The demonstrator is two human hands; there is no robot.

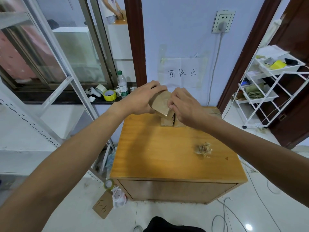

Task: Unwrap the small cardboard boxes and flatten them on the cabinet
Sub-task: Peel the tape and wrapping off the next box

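Small cardboard box (161, 103), tape-wrapped: centre frame, held tilted above the far edge of the wooden cabinet (175, 164). Left hand (142, 99): fingers curled round the box's left side and top. Right hand (185, 108): fingers pinched at the box's right edge; what they pinch cannot be told. Further small boxes (167, 122): on the cabinet's surface just below the hands, partly hidden. Crumpled tape wad (203, 149): right part of the surface. White cart (267, 84), right of frame: top tray holds a yellow tape roll (277, 64); lower trays hold flattened cardboard
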